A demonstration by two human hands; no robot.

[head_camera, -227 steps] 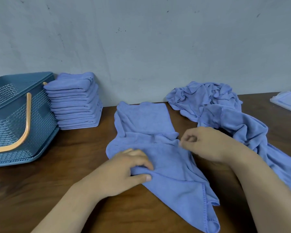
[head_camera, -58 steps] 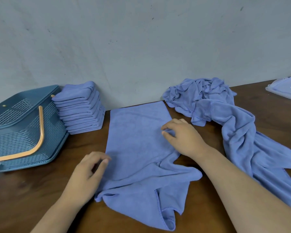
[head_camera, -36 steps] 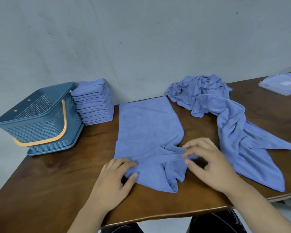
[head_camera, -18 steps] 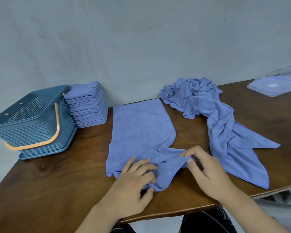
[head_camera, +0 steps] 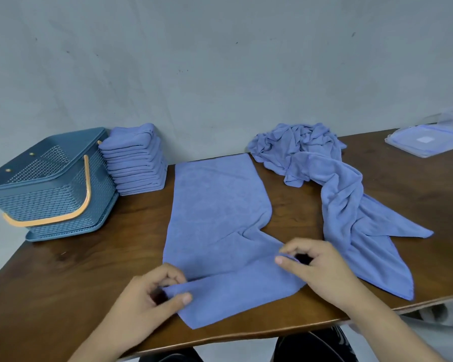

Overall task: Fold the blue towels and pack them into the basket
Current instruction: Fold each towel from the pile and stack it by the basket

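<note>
A blue towel [head_camera: 215, 205] lies lengthwise on the brown table [head_camera: 76, 270], its far part flat and its near end partly folded over. My left hand [head_camera: 152, 296] pinches the near-left corner of that fold. My right hand [head_camera: 317, 267] pinches the towel's near-right edge. A stack of several folded blue towels [head_camera: 136, 160] stands by the wall. Left of it sits the dark blue mesh basket [head_camera: 45, 184] with an orange handle; nothing shows inside it. A heap of unfolded blue towels [head_camera: 332, 184] trails from the wall toward the table's near-right edge.
A clear plastic lid or box [head_camera: 426, 139] lies at the far right of the table. A grey wall runs behind everything. The table's near edge is just below my hands, with dark trousers [head_camera: 311, 346] under it.
Over the last second both hands took hold of the crumpled near end and spread it sideways. The near end now lies as a flatter fold. The camera view shifted slightly.
</note>
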